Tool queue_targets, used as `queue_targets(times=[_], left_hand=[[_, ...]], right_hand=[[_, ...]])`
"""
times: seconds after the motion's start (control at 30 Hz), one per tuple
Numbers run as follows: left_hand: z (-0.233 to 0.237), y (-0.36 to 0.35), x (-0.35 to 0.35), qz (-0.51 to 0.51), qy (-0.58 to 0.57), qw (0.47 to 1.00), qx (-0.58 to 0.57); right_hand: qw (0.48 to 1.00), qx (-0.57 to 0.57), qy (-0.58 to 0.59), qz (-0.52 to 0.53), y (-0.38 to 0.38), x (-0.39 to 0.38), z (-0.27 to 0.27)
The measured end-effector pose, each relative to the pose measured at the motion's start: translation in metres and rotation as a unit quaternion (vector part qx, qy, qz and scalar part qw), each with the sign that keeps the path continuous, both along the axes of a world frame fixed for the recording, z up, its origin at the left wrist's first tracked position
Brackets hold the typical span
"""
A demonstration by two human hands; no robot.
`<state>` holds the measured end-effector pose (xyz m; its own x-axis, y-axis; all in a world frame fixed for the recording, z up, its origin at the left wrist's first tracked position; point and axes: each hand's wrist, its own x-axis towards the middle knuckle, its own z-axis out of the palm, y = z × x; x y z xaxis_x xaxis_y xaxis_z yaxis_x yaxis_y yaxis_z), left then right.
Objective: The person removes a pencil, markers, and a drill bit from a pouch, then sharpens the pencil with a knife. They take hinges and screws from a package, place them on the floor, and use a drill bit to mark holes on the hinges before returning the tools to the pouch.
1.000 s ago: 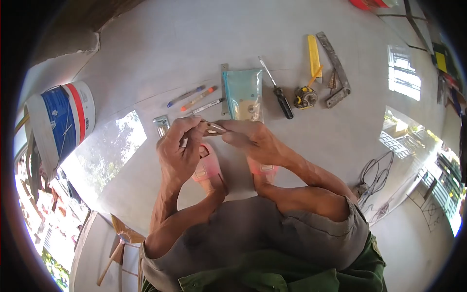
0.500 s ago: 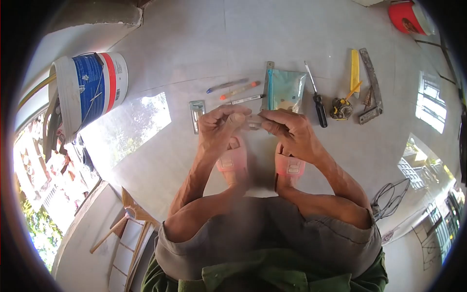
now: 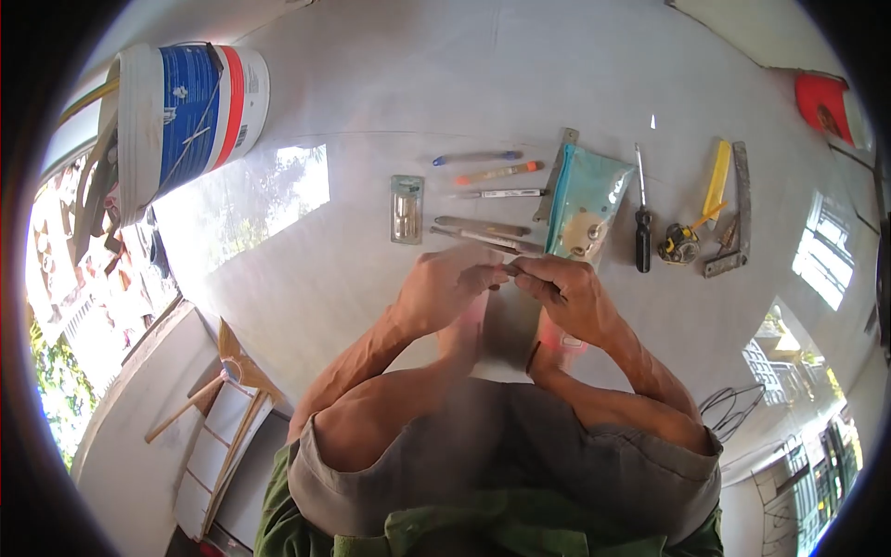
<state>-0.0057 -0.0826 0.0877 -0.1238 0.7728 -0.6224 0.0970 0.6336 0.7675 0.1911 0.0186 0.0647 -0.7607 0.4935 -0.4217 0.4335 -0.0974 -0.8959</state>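
Note:
My left hand [image 3: 450,290] and my right hand [image 3: 568,295] meet at the fingertips above my feet. Both are closed in a pinch on a small dark piece [image 3: 510,270], mostly hidden by the fingers, so its kind does not show. Just beyond them on the floor lie a slim dark metal tool [image 3: 483,226] and a teal zip pouch [image 3: 587,200], which partly covers a metal strip [image 3: 567,139]. Left of the pouch are a white marker [image 3: 501,194], an orange-ended pen [image 3: 501,174], a blue pen [image 3: 476,158] and a small clear-fronted pack [image 3: 406,212].
On the right lie a black-handled screwdriver [image 3: 643,232], a tape measure [image 3: 680,245], a yellow strip-like tool [image 3: 716,181] and a worn metal square [image 3: 741,204]. A paint bucket [image 3: 195,116] stands far left, a red bucket [image 3: 821,102] far right. A wire coil [image 3: 733,410] sits at lower right.
The view has shifted, so floor items appear farther right and mostly lower. My hands have come back towards me over my feet, uncovering slim tools beside the pouch. The pinch stays.

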Motion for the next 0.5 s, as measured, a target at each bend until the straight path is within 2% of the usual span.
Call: queue_targets(times=[0.07,0.13,0.2,0.27,0.3,0.37,0.4,0.43,0.47,0.5], left_hand=[[-0.004,-0.009,-0.004,0.014,-0.001,0.999,0.031],[0.008,-0.012,-0.013,0.055,-0.055,0.997,-0.017],[0.015,-0.007,-0.025,0.091,-0.084,0.992,-0.019],[0.018,0.0,-0.039,0.118,-0.086,0.989,0.018],[0.022,0.011,-0.047,0.159,-0.091,0.983,0.03],[0.029,0.046,-0.071,0.097,0.019,0.984,0.145],[0.035,0.071,-0.079,0.061,0.059,0.983,0.162],[0.027,0.09,-0.083,0.05,0.085,0.986,0.132],[0.007,0.104,-0.092,0.028,0.068,0.988,0.134],[-0.01,0.117,-0.096,0.049,0.078,0.989,0.116]], right_hand=[[1.0,-0.004,0.008,0.005,-0.005,-0.004,-0.001],[0.996,-0.014,-0.077,0.033,-0.019,-0.013,-0.008],[0.994,-0.026,-0.088,0.052,-0.014,-0.027,-0.004],[0.997,-0.051,-0.025,0.058,0.026,-0.066,0.038],[0.999,-0.035,0.033,0.023,0.034,-0.079,0.039],[0.99,-0.005,0.139,-0.04,0.046,-0.096,0.037],[0.992,0.041,0.107,-0.047,0.059,-0.102,0.025],[0.992,0.081,0.077,-0.052,0.073,-0.107,0.008],[0.98,0.148,0.11,-0.07,0.091,-0.112,-0.015],[0.965,0.238,0.077,-0.08,0.1,-0.11,-0.032]])
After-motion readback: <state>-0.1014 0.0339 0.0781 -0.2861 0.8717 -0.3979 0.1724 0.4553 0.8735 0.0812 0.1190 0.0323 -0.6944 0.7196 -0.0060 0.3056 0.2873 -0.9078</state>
